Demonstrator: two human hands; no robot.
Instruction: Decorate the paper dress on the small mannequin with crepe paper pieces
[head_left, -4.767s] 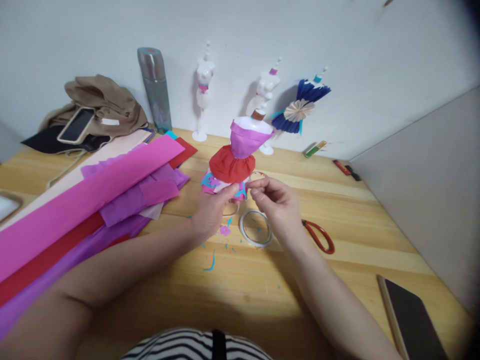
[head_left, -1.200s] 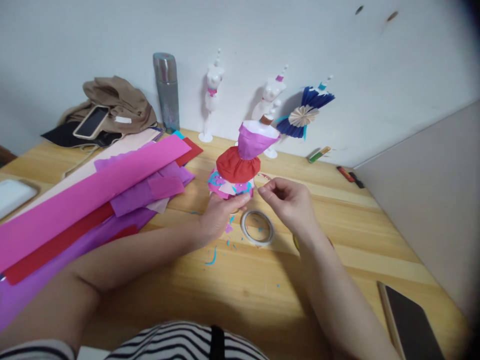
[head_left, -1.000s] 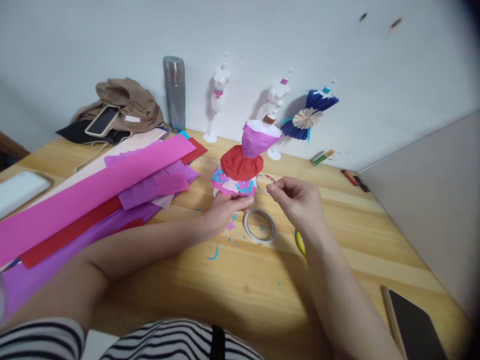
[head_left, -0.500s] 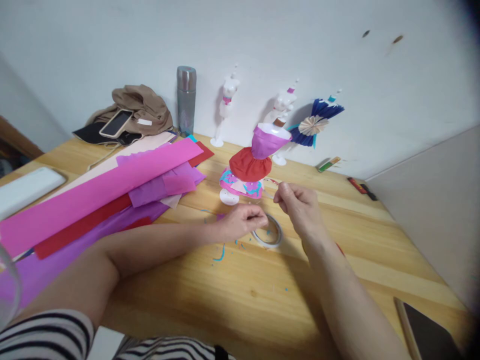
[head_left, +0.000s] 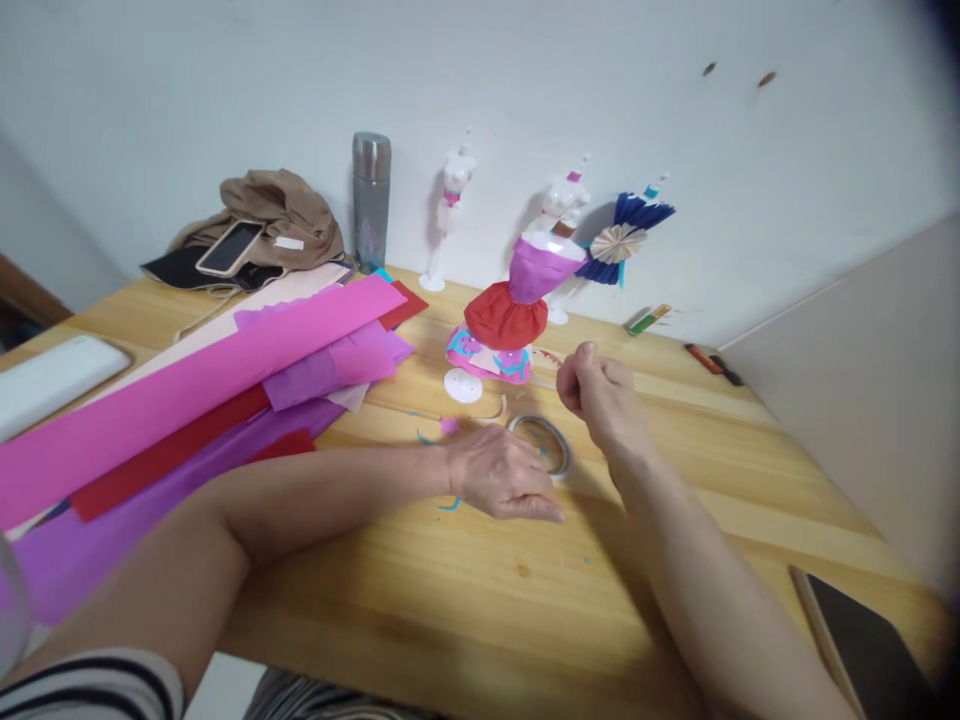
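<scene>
Dressed form: a small dress form [head_left: 564, 230] stands on the worktop [head_left: 480, 600], right of centre and nearer the back edge than the front; the white disc [head_left: 463, 385] before the hem looks like its base.
Outfit done: purple bodice [head_left: 544, 268], gathered red skirt [head_left: 506, 315], and a pink hem [head_left: 491, 357] decorated in blue and purple, all in place.
Outfit left: no gap shows from this side; the back is hidden, so whether the trim runs all round is unclear.
Left hand: the hand [head_left: 504, 475] is back upward at mid-worktop, thumb reaching toward the right edge, beside and partly over the tape roll [head_left: 563, 452]; its grip lies underneath, so there is no telling whether it is apart or together.
Right hand: the hand [head_left: 598, 398] is just beside the hem on the right-edge side, seemingly not touching it; grip together, fingers curled in; anything inside is hidden.
Scraps: a purple piece [head_left: 448, 426] and a blue sliver [head_left: 450, 504] near the left hand.
Paper: a magenta strip [head_left: 225, 375] tops the pile toward the left edge.
</scene>
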